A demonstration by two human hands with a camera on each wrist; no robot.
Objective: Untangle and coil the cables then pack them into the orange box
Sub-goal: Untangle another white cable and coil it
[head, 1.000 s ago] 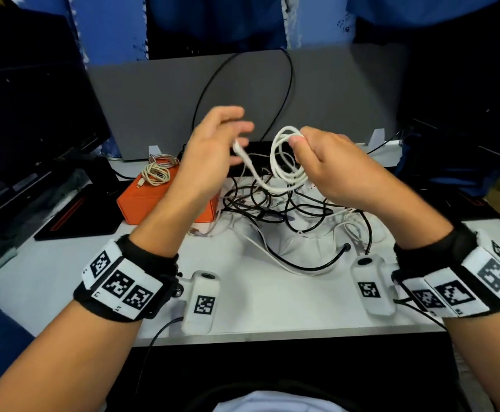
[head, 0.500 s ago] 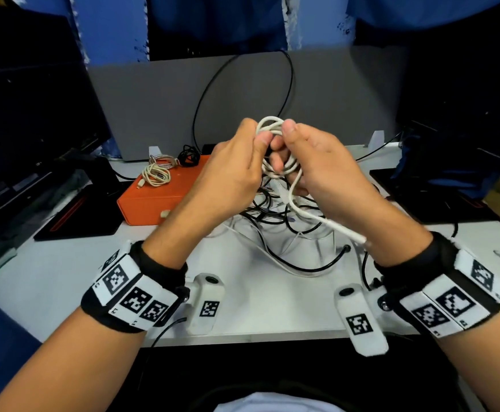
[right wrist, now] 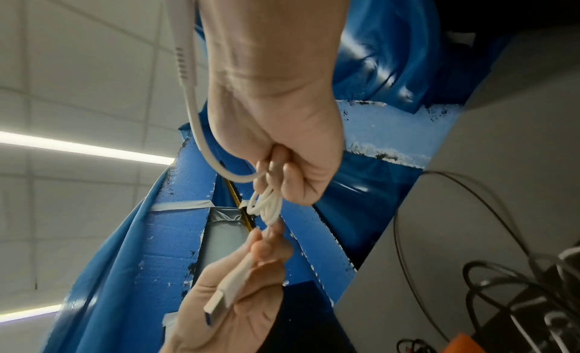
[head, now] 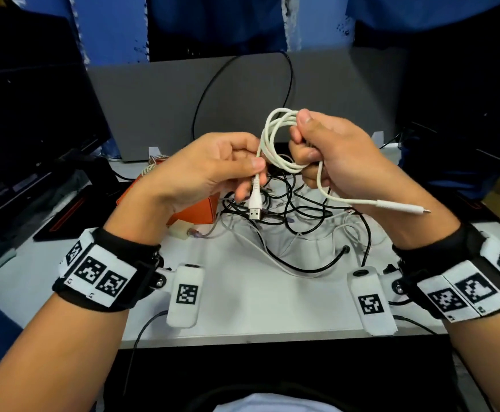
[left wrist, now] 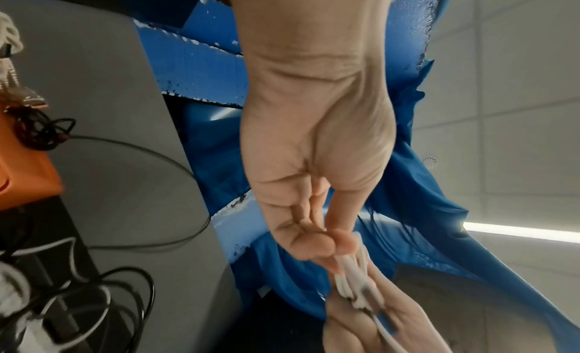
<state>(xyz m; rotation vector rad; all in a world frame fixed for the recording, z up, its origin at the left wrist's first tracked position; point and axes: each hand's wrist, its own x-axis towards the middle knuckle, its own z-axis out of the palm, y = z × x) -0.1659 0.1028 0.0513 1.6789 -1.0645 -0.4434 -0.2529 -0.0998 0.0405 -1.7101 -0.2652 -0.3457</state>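
A white USB cable (head: 275,138) is held in the air as a small coil. My right hand (head: 329,153) grips the coil's loops (right wrist: 267,204), and the thin plug end (head: 403,207) sticks out to the right below that wrist. My left hand (head: 228,168) pinches the strand just above the USB-A plug (head: 254,208), which hangs down; the same plug (right wrist: 219,301) lies against the left palm in the right wrist view. The orange box (head: 195,212) sits on the table behind my left hand, mostly hidden. A tangle of black and white cables (head: 296,221) lies on the table below both hands.
A beige coiled cable (head: 153,162) lies on the orange box's far end. A grey panel (head: 243,93) stands at the back with a black cable looping up it. Dark monitors flank the white table (head: 243,298) on both sides. A black tray (head: 64,215) lies left.
My hands have drawn slightly apart. The left hand slid down the strand to just above the USB-A plug, while the right keeps the coil and has lifted it a little.
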